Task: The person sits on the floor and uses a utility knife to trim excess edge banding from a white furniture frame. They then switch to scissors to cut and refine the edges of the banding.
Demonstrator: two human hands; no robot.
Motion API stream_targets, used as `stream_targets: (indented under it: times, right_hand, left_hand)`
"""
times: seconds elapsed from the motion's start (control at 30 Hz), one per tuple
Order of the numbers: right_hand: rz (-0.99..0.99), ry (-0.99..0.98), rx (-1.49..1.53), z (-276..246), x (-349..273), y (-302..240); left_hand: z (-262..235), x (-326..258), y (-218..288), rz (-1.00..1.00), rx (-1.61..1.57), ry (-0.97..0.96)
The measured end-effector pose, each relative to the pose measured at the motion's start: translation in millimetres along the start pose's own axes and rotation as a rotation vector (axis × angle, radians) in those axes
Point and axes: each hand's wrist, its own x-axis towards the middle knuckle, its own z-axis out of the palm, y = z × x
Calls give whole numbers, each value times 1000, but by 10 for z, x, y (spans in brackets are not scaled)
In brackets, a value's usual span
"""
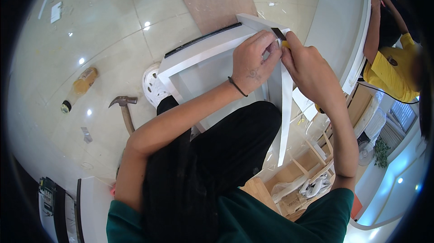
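Left hand [251, 64] pinching white edge strip [285, 107] against white panel's [203, 50] corner, right hand [307, 69] clamped on yellow-handled blade [279, 35]: risk of slipping into nearby fingers or gouging panel.

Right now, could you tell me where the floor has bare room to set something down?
The tiles between the bottle and the white frame lie bare, above the hammer. Lower right is crowded with wooden pieces. Both hands, left hand and right hand, crowd the frame's corner.
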Motion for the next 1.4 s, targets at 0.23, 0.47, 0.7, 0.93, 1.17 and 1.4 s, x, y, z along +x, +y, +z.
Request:
stream_targets:
  times: [0.23,0.47,0.7,0.93,1.17,1.4]
  right_hand:
    - [-21,43,-74,75,6,22]
    - [33,331,103,98,-216,-57]
    - [25,313,68,173,-334,54]
    - [12,271,28,327,-312,91]
    - [21,245,12,303,-249,44]
    - [90,160,-83,245,-266,-51]
  left_hand:
    - [-12,-74,14,-44,-58,-39]
    - [-73,-9,-82,142,77,-49]
    - [-171,89,-190,349,108,-135]
    - [-126,91,-205,277,25,-161]
    - [-109,42,-151,128,1,-202]
    - [-70,17,-141,-69,-176,-247]
